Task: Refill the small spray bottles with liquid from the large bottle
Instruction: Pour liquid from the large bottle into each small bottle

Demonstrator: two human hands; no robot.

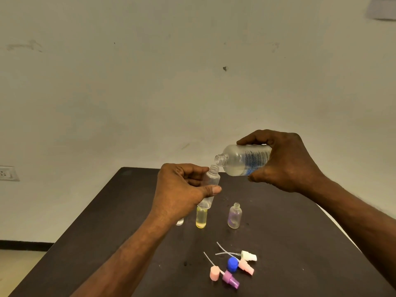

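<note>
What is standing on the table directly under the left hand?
Below the left hand and the small bottle it holds, a yellow-liquid bottle stands on the table. Another clear bottle is mostly hidden by the wrist.

Your two forearms come into the picture bare from the lower edge, with no sleeve, watch, band or glove showing on either. Your left hand [182,189] and right hand [285,161] carry no rings. The nails are short and unpainted, the left thumbnail plainly visible. Fine hair shows along both forearms.
</note>
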